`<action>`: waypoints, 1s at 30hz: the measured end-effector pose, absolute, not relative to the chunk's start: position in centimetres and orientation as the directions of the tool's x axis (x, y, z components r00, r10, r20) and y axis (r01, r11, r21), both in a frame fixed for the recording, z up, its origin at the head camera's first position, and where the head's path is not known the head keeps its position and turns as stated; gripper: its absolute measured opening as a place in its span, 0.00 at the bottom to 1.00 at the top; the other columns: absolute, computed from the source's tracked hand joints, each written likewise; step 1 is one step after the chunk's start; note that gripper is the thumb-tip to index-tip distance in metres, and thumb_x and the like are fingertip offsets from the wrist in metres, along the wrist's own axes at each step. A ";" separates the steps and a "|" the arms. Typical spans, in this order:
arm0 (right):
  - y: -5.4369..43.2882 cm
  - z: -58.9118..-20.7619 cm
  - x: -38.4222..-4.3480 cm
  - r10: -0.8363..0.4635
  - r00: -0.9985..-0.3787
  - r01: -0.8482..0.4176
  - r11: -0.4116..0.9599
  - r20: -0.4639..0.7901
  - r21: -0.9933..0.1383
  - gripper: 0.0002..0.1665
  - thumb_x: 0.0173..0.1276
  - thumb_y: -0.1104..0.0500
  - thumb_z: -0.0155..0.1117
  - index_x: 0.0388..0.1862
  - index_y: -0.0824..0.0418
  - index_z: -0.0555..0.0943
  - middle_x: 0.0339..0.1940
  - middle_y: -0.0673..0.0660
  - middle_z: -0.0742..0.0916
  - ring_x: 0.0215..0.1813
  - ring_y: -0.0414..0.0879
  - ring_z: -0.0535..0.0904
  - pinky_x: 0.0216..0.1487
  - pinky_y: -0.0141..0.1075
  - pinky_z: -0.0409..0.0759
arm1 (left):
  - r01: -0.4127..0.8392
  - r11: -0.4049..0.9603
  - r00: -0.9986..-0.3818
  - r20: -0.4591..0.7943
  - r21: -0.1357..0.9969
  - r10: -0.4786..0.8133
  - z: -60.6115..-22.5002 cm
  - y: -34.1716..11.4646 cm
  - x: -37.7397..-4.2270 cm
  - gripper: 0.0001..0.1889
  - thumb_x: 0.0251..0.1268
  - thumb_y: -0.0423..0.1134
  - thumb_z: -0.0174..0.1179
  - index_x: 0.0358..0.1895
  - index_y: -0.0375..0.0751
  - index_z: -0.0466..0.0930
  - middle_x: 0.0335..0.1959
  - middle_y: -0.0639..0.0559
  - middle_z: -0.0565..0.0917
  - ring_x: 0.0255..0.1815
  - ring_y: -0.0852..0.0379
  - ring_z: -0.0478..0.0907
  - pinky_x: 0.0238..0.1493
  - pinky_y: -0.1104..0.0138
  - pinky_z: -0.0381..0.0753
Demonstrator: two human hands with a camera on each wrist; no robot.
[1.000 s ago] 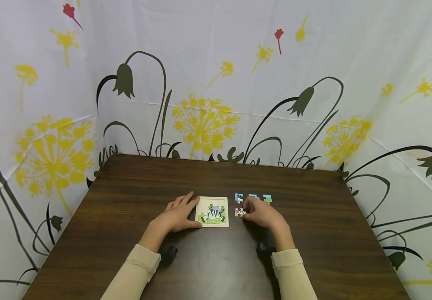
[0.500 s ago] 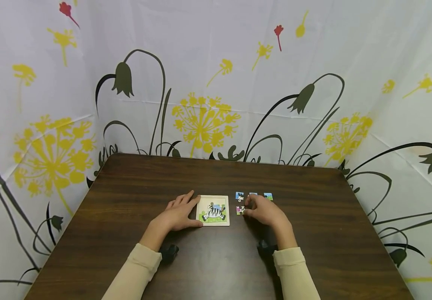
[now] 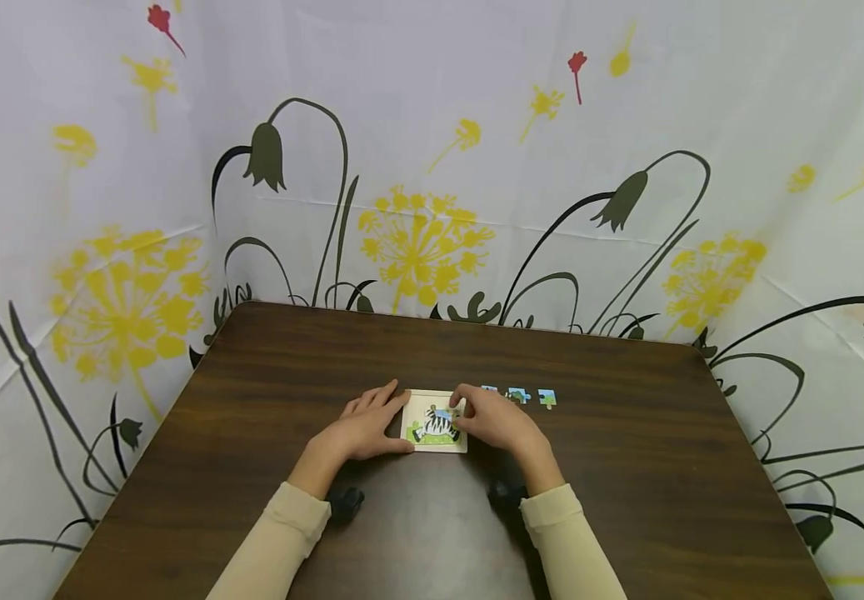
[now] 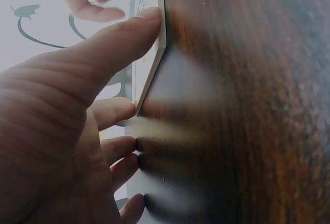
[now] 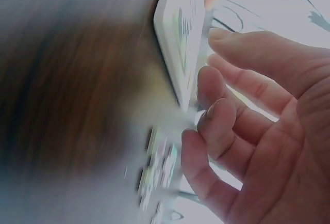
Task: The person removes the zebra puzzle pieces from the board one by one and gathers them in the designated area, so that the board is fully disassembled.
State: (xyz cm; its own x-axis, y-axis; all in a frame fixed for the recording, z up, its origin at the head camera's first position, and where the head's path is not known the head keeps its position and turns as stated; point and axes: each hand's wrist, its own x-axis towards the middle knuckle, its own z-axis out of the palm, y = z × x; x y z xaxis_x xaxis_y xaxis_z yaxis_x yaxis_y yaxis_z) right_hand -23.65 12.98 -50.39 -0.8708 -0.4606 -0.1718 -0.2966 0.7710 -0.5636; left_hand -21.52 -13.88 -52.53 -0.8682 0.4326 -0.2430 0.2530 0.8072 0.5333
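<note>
My left hand point(image 3: 362, 429) rests along the left side of a small wooden puzzle tray point(image 3: 406, 433), index finger at its far corner and thumb at the near one. Inside the tray lies a partly filled zebra picture point(image 3: 437, 427) with green grass below. Over the tray's right side, my right hand point(image 3: 497, 417) pinches a puzzle piece between thumb and index finger; the fingers hide most of it. In the right wrist view, the thumb and index fingertips of the right hand point(image 5: 258, 95) come close together beside the tray point(image 5: 172, 43).
Loose puzzle pieces point(image 3: 519, 396) lie in a row right of the tray, the leftmost partly behind the right hand. The dark wooden table point(image 3: 641, 467) backs onto a white flowered curtain point(image 3: 432, 125).
My right hand has moved left from the loose pieces to over the tray, and the pink-flowered piece no longer shows at its spot. My left hand stays at the tray.
</note>
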 end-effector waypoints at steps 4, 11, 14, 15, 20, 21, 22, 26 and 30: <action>11.6 -50.2 -24.1 -0.475 -0.858 -0.297 0.771 -0.197 -0.564 0.19 0.75 0.55 0.73 0.62 0.56 0.82 0.32 0.51 0.86 0.29 0.44 0.79 0.33 0.38 0.78 | 0.255 0.808 -0.874 -0.231 0.531 0.428 -53.0 -13.9 -21.9 0.52 0.69 0.61 0.71 0.89 0.49 0.53 0.91 0.40 0.47 0.90 0.33 0.46 0.84 0.31 0.47; 9.9 -50.5 -24.4 -0.486 -0.838 -0.290 0.783 -0.250 -0.549 0.23 0.74 0.52 0.75 0.65 0.53 0.82 0.32 0.50 0.86 0.29 0.43 0.79 0.31 0.37 0.77 | 0.236 0.816 -0.869 -0.261 0.527 0.420 -53.1 -14.0 -21.9 0.54 0.68 0.64 0.71 0.89 0.52 0.53 0.92 0.42 0.45 0.90 0.34 0.46 0.84 0.31 0.47; 9.5 -50.6 -24.3 -0.477 -0.843 -0.287 0.789 -0.247 -0.544 0.21 0.74 0.53 0.75 0.62 0.53 0.82 0.33 0.50 0.85 0.29 0.44 0.79 0.30 0.37 0.77 | 0.230 0.814 -0.874 -0.255 0.533 0.413 -53.3 -14.0 -21.9 0.53 0.68 0.62 0.72 0.89 0.52 0.53 0.92 0.44 0.45 0.90 0.35 0.46 0.85 0.31 0.47; 9.4 -50.6 -24.3 -0.474 -0.845 -0.284 0.791 -0.248 -0.542 0.20 0.74 0.53 0.75 0.61 0.52 0.83 0.33 0.50 0.85 0.29 0.44 0.80 0.30 0.37 0.77 | 0.230 0.814 -0.876 -0.252 0.533 0.412 -53.4 -14.0 -21.9 0.52 0.68 0.61 0.72 0.89 0.52 0.54 0.92 0.44 0.45 0.90 0.35 0.46 0.84 0.31 0.47; 9.3 -50.3 -24.3 -0.451 -0.853 -0.254 0.800 -0.264 -0.544 0.20 0.73 0.52 0.76 0.60 0.53 0.82 0.34 0.51 0.85 0.30 0.45 0.80 0.31 0.38 0.77 | 0.236 0.814 -0.878 -0.242 0.531 0.412 -53.7 -13.9 -22.0 0.52 0.68 0.60 0.73 0.89 0.52 0.54 0.92 0.44 0.46 0.90 0.35 0.48 0.84 0.31 0.48; 9.4 -50.3 -24.3 -0.448 -0.854 -0.251 0.800 -0.265 -0.545 0.20 0.73 0.52 0.76 0.60 0.53 0.82 0.34 0.51 0.85 0.30 0.45 0.80 0.31 0.38 0.77 | 0.236 0.815 -0.879 -0.241 0.529 0.412 -53.7 -14.0 -22.1 0.52 0.67 0.60 0.73 0.89 0.52 0.55 0.92 0.43 0.47 0.90 0.35 0.48 0.84 0.31 0.48; 9.4 -50.3 -24.3 -0.446 -0.854 -0.247 0.800 -0.267 -0.546 0.21 0.73 0.52 0.76 0.60 0.54 0.82 0.34 0.51 0.85 0.30 0.45 0.80 0.31 0.38 0.77 | 0.239 0.814 -0.878 -0.240 0.529 0.414 -53.8 -13.9 -22.0 0.52 0.68 0.60 0.73 0.89 0.51 0.55 0.92 0.43 0.47 0.89 0.34 0.48 0.84 0.31 0.48; 9.5 -50.4 -24.4 -0.449 -0.852 -0.242 0.794 -0.269 -0.558 0.20 0.73 0.52 0.76 0.59 0.54 0.81 0.35 0.51 0.85 0.30 0.45 0.80 0.32 0.38 0.78 | 0.241 0.807 -0.877 -0.235 0.539 0.419 -53.4 -13.9 -21.8 0.52 0.68 0.59 0.72 0.89 0.51 0.55 0.92 0.42 0.47 0.89 0.34 0.48 0.84 0.30 0.48; 9.6 -50.5 -24.5 -0.467 -0.841 -0.246 0.779 -0.271 -0.577 0.20 0.73 0.55 0.75 0.58 0.55 0.79 0.35 0.51 0.86 0.30 0.45 0.81 0.32 0.38 0.79 | 0.251 0.805 -0.872 -0.235 0.538 0.429 -52.4 -13.8 -21.4 0.51 0.69 0.60 0.72 0.88 0.48 0.56 0.91 0.40 0.48 0.88 0.33 0.49 0.82 0.30 0.49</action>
